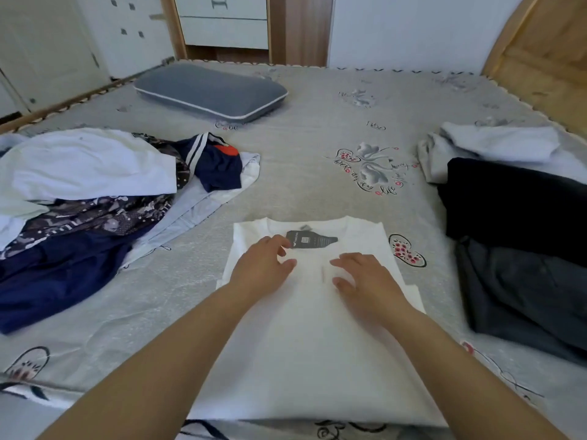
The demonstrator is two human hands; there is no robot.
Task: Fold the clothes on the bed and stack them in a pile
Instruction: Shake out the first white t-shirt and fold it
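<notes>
Well off to the left of the left hand (265,268): an unfolded heap (95,198) of white, patterned and navy garments, waiting on the grey bedspread (301,147); further back on that side, a grey pillow (211,92). Directly under both hands: a white T-shirt (305,338), sides already turned in to a long panel, collar pointing away. Left hand resting flat on the chest area, fingers loosely spread, fingertips touching or just short of the dark hang tag (309,241) at the neck; right hand (365,281) just beside it, also flat and spread, pinching nothing. Probably smoothing before the cross-fold; next move likely calls for gripping the near hem or the collar end and doubling the panel over, then carrying it to the stack. To the right of the right hand: folded dark trousers (521,249) and pale garments (489,147), seemingly the pile in progress. Tag print too small to read; cursive words ringing the flower motif (371,168) on the spread, illegible apart from perhaps "life".
</notes>
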